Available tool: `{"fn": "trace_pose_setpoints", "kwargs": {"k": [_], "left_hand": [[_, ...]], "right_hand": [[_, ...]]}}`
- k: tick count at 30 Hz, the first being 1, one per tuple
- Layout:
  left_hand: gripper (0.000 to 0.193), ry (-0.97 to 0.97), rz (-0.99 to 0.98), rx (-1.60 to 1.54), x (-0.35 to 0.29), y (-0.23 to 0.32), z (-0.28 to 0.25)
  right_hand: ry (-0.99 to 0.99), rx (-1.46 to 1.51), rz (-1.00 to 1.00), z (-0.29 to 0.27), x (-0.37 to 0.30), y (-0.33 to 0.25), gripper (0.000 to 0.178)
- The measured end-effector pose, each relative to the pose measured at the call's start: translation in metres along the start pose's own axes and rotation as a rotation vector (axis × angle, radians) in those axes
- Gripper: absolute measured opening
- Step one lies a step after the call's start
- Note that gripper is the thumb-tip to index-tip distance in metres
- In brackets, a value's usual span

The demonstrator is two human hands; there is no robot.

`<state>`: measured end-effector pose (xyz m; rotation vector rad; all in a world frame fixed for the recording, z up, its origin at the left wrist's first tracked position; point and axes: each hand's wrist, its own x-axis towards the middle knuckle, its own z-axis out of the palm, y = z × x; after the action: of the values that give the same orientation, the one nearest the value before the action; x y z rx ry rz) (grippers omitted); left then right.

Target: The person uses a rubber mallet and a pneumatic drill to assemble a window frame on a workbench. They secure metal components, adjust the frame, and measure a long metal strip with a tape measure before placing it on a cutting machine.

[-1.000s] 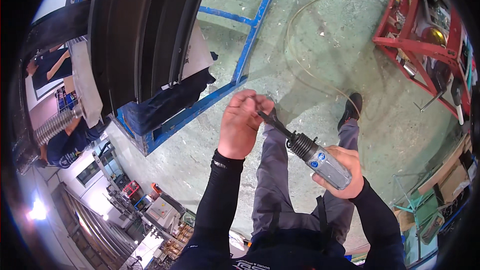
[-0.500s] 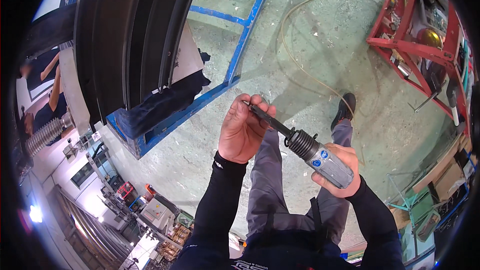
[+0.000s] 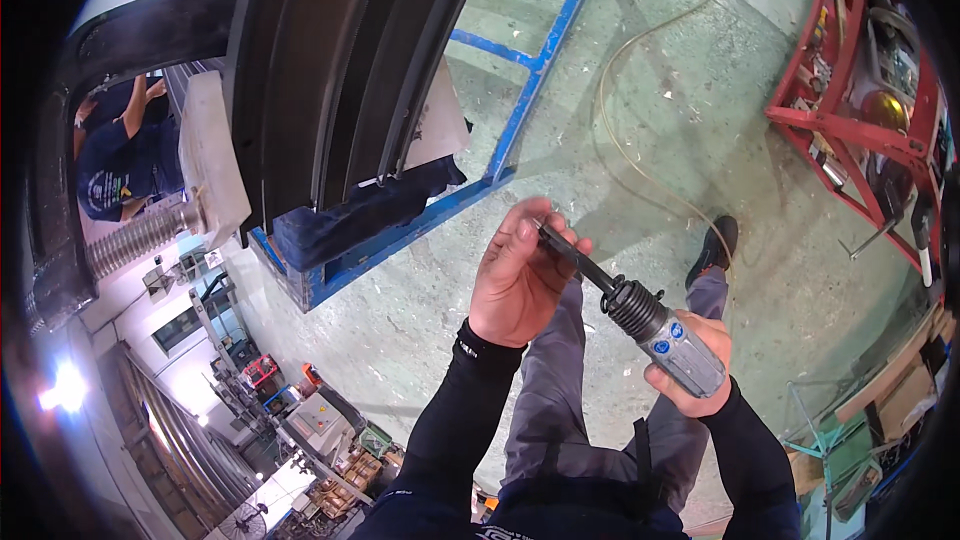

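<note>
right hand [image 3: 710, 403]: curled, grey tool [image 3: 686, 355] is gripped | left hand [image 3: 518, 290]: half curled, dark bit [image 3: 587, 267] is held near its tip, ahead of right hand

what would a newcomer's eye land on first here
Probably the grey air hammer just right of centre, gripped by the right hand, with the left hand at its dark bit. Next, the big dark curved profiles at upper left, then the red metal rack at the right edge.
</note>
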<state>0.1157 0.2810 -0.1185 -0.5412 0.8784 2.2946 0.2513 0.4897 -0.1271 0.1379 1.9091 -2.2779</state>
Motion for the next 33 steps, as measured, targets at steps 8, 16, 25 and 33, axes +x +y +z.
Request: {"fn": "trace_pose_setpoints", "kwargs": {"k": [8, 16, 25, 33], "left_hand": [[0.021, -0.036, 0.24, 0.137, -0.005, 0.028, 0.04], [0.023, -0.283, 0.383, -0.151, -0.008, 0.081, 0.098], [0.026, -0.264, 0.382, -0.247, -0.004, 0.093, 0.112], [0.029, -0.218, 0.409, -0.242, -0.003, 0.092, 0.114]], "right_hand": [[-0.035, 0.04, -0.144, 0.005, 0.026, -0.015, 0.047], [-0.11, 0.149, -0.264, 0.017, 0.075, -0.067, 0.043], [-0.095, 0.113, -0.21, 0.02, 0.095, -0.098, 0.033], [-0.088, 0.199, -0.144, 0.021, 0.102, -0.108, 0.028]]}}
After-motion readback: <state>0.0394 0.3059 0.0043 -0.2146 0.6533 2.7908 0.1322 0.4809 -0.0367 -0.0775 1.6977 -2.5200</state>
